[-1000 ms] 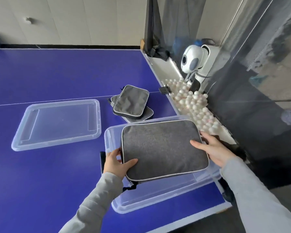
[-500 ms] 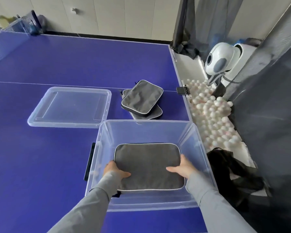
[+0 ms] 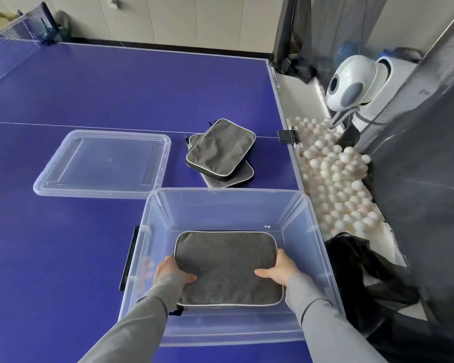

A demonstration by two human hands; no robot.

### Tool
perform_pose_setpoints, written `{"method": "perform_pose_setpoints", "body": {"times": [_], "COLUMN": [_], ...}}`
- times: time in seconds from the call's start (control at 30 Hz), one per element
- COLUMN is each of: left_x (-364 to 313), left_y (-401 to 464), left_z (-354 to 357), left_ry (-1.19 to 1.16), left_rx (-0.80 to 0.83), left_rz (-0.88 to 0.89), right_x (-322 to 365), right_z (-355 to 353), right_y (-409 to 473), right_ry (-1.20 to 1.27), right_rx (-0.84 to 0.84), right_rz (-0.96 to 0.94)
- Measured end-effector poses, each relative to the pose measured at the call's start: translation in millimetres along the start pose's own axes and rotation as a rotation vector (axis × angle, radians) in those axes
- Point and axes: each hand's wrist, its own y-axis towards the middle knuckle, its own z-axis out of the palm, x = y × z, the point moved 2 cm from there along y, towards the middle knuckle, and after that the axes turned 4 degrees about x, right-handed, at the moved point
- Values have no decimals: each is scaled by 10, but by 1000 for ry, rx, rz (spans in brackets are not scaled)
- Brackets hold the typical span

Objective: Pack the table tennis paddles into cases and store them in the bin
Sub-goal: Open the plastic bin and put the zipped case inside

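A grey paddle case [image 3: 227,263] with a white trim lies flat at the bottom of the clear plastic bin [image 3: 222,203], which stands on the blue table. My left hand [image 3: 169,271] grips the case's left edge, thumb on top. My right hand [image 3: 282,268] grips its right edge the same way. Two more grey cases [image 3: 220,150] lie stacked on the table just beyond the bin.
The bin's clear lid [image 3: 102,163] lies on the table to the left. Beside the table's right edge, many white balls [image 3: 336,179] fill a tray under a white ball machine [image 3: 351,82]. A black net bag [image 3: 364,271] hangs at right. The table net [image 3: 11,40] stands far left.
The case has gone from above the bin's rim down to its bottom, both hands still on its sides. Since half a second ago it has hardly moved.
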Motion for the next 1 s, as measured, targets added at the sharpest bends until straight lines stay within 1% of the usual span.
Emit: {"method": "perform_pose_setpoints", "body": {"times": [0.17, 0.27, 0.4, 0.5, 0.63, 0.77, 0.83, 0.9, 1.0], "left_x": [4, -8, -109, -275, -499, -634, -581, -424, -25], "left_y": [-35, -102, -223, -337, -524, -762, -867, -944, -1004], "left_z": [6, 9, -67, -185, -382, -680, -859, -1042, -1281], "left_ry": [89, 145, 300, 387, 379, 312, 315, 294, 222], "left_rx": [14, 12, -68, -94, -193, -329, -416, -487, -540], "left_rz": [14, 49, 202, 322, 470, 546, 548, 504, 410], "right_x": [24, 64, 181, 351, 678, 1074, 1305, 1543, 1882], "right_z": [-3, -2, -61, -131, -239, -209, -117, 26, 354], "right_y": [-29, -133, -341, -465, -614, -730, -785, -857, -967], "right_ry": [-50, -155, -278, -239, -210, -255, -287, -331, -407], "right_rx": [0, -75, -224, -289, -352, -365, -345, -325, -263], "right_rz": [12, -36, -175, -299, -434, -564, -633, -715, -824]}}
